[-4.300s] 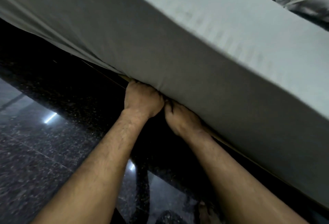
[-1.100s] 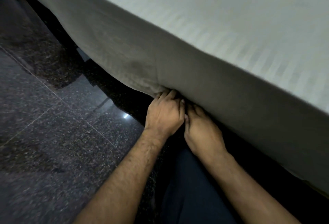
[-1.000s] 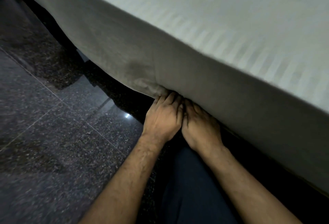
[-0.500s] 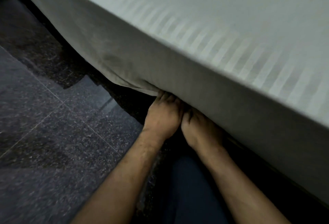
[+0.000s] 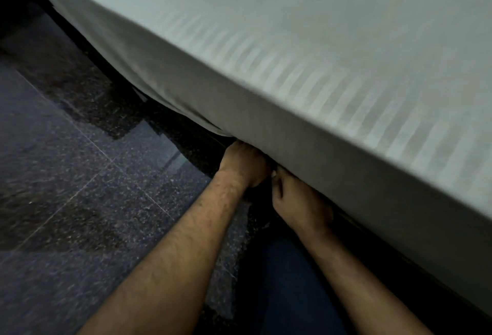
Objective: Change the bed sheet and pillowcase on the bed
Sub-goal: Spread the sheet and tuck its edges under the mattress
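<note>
A pale striped bed sheet (image 5: 306, 49) covers the mattress, which fills the upper right of the head view. The sheet runs down the mattress side (image 5: 266, 124) to its lower edge. My left hand (image 5: 243, 162) and my right hand (image 5: 298, 201) are side by side at that lower edge, with their fingers pushed under the mattress along with the sheet's hem. The fingertips of both hands are hidden beneath the mattress. Left of my hands a stretch of the sheet's hem (image 5: 186, 113) hangs loose below the mattress.
Dark polished stone floor tiles (image 5: 80, 188) spread over the left and lower left. My dark blue trouser leg (image 5: 287, 281) lies between my forearms. A dark bed base (image 5: 399, 254) runs under the mattress at right.
The view has swung slightly, showing more of the mattress top. Both hands stayed together at the lower edge and pushed further under the mattress; their fingers show less than before.
</note>
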The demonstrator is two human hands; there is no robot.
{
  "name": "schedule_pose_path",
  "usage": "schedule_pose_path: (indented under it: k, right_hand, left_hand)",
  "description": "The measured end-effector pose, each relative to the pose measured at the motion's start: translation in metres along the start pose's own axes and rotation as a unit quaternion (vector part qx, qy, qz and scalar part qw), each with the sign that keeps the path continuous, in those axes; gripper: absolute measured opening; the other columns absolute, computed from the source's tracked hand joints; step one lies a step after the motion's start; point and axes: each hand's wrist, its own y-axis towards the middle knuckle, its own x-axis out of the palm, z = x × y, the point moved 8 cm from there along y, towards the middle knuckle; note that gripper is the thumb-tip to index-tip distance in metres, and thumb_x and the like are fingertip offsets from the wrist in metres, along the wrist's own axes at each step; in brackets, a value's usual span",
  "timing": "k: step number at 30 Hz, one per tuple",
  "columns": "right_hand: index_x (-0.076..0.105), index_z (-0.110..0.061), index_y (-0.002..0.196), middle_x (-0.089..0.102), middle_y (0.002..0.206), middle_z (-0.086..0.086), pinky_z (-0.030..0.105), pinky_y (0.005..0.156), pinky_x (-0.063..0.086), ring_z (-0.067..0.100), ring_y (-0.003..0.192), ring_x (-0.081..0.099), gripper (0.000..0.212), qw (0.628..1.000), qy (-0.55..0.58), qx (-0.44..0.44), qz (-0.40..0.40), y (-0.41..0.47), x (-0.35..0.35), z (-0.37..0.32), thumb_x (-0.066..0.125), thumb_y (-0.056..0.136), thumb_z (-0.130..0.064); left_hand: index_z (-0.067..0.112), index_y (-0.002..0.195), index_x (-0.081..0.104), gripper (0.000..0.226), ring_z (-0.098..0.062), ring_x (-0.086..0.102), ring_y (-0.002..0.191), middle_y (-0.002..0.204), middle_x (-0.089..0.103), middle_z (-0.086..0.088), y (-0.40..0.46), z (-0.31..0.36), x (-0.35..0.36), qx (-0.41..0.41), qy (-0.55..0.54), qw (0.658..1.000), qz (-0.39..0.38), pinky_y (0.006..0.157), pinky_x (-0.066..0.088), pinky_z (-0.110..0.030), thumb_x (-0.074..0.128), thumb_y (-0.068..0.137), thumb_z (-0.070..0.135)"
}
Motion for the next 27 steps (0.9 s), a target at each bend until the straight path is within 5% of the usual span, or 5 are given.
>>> schedule_pose_path:
  k: [5, 8, 12, 16, 27]
  right_hand:
    - [0.071, -0.016, 0.093, 0.072, 0.091, 0.011, 0.034, 0.079, 0.051, 0.030, 0.083, 0.067, 0.014, 0.990, 0.118, -0.080, 0.011, -0.006, -0.011, -0.008, 0.058, 0.094, -0.020]
    - [0.074, -0.010, 0.112, 0.073, 0.120, 0.009, 0.034, 0.099, 0.051, 0.025, 0.110, 0.068, 0.026, 0.970, 0.214, -0.116, 0.019, -0.007, -0.008, -0.010, 0.057, 0.094, -0.013]
    - [0.060, 0.000, 0.137, 0.050, 0.152, 0.013, 0.029, 0.121, 0.028, 0.022, 0.142, 0.045, 0.042, 0.931, 0.289, -0.219, -0.031, 0.005, 0.009, -0.037, 0.055, 0.096, -0.006]
    - [0.049, 0.002, 0.145, 0.042, 0.156, 0.016, 0.029, 0.124, 0.018, 0.028, 0.146, 0.039, 0.052, 0.936, 0.236, -0.246, -0.085, 0.041, 0.040, -0.081, 0.049, 0.095, -0.007]
    - [0.050, 0.001, 0.142, 0.052, 0.145, 0.022, 0.047, 0.115, 0.039, 0.035, 0.135, 0.051, 0.059, 0.943, 0.047, -0.304, -0.128, 0.137, 0.117, -0.174, 0.047, 0.088, -0.022]
  left_hand:
    - [0.015, 0.129, 0.062, 0.035, -0.033, 0.059, 0.122, 0.134, 0.062, -0.012, -0.036, -0.016, -0.010, -0.016, -0.050, 0.998, 0.015, 0.095, 0.048, -0.043, 0.045, 0.104, 0.033]
    - [0.022, 0.133, 0.059, 0.037, -0.028, 0.060, 0.122, 0.138, 0.061, -0.004, -0.067, -0.031, -0.019, -0.020, -0.103, 0.992, 0.074, 0.091, 0.054, -0.041, 0.043, 0.102, 0.033]
    - [0.009, 0.144, 0.054, 0.045, -0.027, 0.046, 0.142, 0.150, 0.052, -0.012, -0.091, -0.062, -0.023, -0.047, -0.100, 0.989, 0.103, 0.112, 0.042, -0.039, 0.051, 0.100, 0.020]
    - [0.012, 0.150, 0.047, 0.050, -0.027, 0.038, 0.147, 0.158, 0.042, -0.011, -0.104, -0.094, -0.029, -0.106, -0.091, 0.983, 0.122, 0.118, 0.035, -0.039, 0.051, 0.101, 0.022]
    - [0.008, 0.147, 0.044, 0.063, -0.037, 0.039, 0.142, 0.150, 0.045, -0.018, -0.044, -0.224, 0.004, -0.127, -0.143, 0.971, 0.142, 0.115, 0.037, -0.050, 0.053, 0.085, 0.018]
